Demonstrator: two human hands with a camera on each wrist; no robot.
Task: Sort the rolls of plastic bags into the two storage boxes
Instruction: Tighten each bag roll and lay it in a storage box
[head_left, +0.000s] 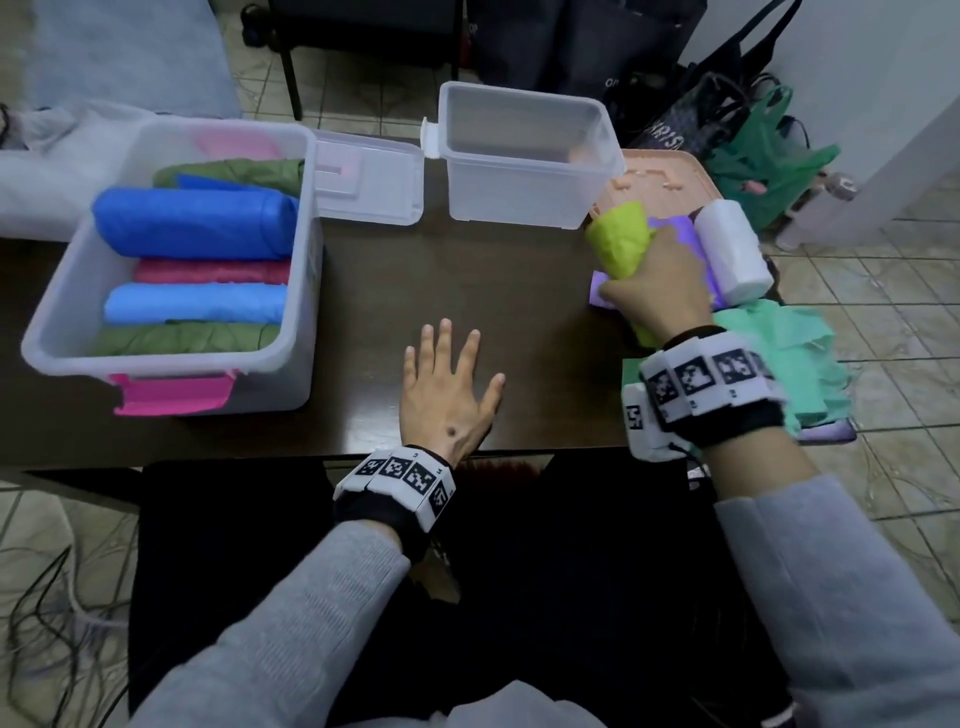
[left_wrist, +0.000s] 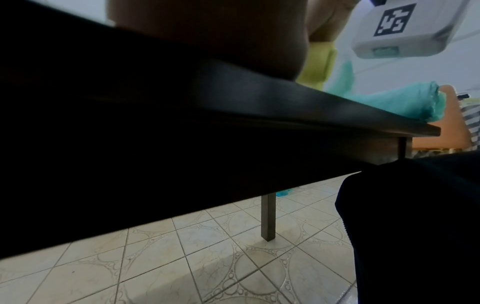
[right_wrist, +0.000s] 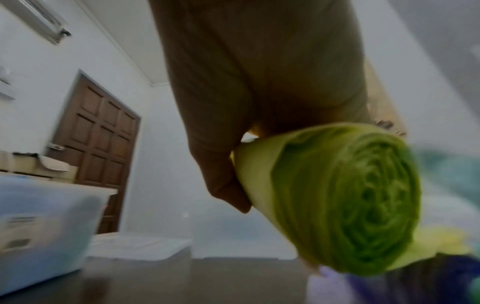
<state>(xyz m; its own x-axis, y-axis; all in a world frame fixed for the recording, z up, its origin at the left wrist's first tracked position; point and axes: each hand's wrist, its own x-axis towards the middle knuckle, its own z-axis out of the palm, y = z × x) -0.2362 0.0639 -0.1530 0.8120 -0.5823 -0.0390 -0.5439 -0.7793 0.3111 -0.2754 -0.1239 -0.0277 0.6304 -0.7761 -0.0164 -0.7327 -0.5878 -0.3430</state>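
A dark table (head_left: 493, 291) is carrying two clear storage boxes: the bigger left box (head_left: 306, 218) is holding blue, pink and olive rolls, the smaller right box (head_left: 608, 150) is sitting empty. At the table's right edge, the right hand (head_left: 660, 291) is wrapping curled fingers around a lime-green roll (head_left: 621, 241), tightly wound, its spiral end showing in the wrist view. The left hand (head_left: 449, 389) is lying flat, fingers spread.
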